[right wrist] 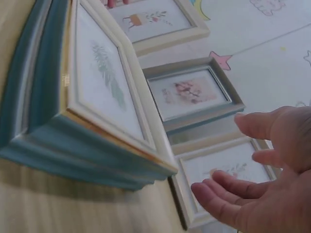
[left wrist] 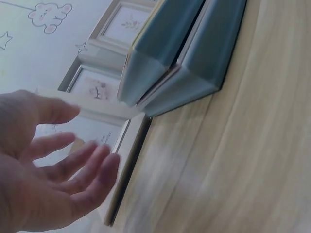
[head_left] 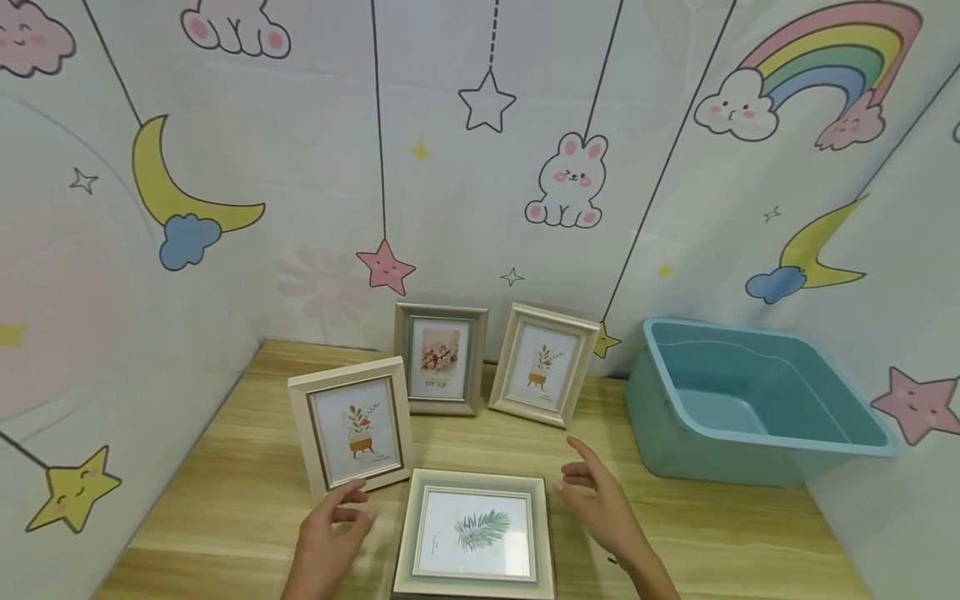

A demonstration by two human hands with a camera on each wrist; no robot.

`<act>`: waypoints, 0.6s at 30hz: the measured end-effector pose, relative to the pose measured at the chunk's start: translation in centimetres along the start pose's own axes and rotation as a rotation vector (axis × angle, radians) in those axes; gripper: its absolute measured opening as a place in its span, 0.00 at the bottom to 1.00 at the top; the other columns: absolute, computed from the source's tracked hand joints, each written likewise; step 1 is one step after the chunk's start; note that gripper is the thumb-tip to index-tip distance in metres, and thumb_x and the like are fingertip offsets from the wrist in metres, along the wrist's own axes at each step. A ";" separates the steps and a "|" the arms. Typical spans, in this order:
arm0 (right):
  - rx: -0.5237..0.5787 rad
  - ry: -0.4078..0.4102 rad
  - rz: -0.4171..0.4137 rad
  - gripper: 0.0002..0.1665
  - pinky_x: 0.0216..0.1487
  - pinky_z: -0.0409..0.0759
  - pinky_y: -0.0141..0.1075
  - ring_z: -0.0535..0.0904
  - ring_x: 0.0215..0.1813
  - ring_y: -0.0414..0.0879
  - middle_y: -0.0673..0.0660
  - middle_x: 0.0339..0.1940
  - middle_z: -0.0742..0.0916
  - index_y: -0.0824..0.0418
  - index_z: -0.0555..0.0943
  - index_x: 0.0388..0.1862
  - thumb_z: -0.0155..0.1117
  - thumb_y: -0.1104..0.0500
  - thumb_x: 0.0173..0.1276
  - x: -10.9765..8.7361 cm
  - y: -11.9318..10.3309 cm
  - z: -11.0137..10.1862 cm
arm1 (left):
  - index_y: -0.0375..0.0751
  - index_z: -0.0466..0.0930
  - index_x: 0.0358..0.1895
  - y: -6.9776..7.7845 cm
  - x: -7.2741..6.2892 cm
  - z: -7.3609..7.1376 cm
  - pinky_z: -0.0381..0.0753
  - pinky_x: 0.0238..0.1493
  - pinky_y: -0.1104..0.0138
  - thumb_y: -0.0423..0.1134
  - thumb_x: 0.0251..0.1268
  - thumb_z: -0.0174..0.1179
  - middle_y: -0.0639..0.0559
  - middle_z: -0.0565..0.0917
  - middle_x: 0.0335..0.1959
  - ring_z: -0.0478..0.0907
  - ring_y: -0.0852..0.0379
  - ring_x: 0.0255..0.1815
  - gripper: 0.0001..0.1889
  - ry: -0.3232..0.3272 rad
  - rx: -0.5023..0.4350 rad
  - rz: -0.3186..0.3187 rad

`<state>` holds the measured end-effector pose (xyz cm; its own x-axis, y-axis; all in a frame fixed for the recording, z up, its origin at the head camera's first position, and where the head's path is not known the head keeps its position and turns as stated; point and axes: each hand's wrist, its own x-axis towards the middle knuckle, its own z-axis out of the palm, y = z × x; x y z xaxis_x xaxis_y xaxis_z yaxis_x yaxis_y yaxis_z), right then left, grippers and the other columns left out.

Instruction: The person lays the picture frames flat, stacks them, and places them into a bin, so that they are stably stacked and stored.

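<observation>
Lying flat on another frame [left wrist: 201,65] at the bottom centre of the head view, the palm-leaf frame [head_left: 476,533] should be stiff, slick and breakable at its glossy front, so best gripped by both side edges. Flanking it, the left hand [head_left: 330,537] and right hand [head_left: 603,512] hold nothing, fingers loosely bent and parted; whether the left touches the cream frame [head_left: 356,429] is hard to tell.

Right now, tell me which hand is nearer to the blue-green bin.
Right. The right hand is apart from the blue-green bin, to its left in the head view; the left hand is farther left, beyond the leaf-print frame.
</observation>
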<state>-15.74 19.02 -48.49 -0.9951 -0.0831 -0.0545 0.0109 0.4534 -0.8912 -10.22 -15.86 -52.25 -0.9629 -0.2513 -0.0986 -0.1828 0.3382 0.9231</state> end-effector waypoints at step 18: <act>-0.090 -0.316 -0.501 0.45 0.61 0.82 0.49 0.70 0.71 0.62 0.65 0.74 0.68 0.49 0.53 0.82 0.63 0.61 0.72 9.1 -9.4 7.0 | 0.36 0.59 0.76 -1.4 2.0 -0.5 0.66 0.40 0.86 0.29 0.63 0.64 0.31 0.67 0.67 0.66 0.37 0.65 0.38 0.447 -0.158 0.007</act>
<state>-24.19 7.77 -43.81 -0.7988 -0.5603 0.2192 -0.4745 0.3627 -0.8021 -11.84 -17.24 -53.54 -0.7776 -0.6272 0.0453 -0.1110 0.2078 0.9718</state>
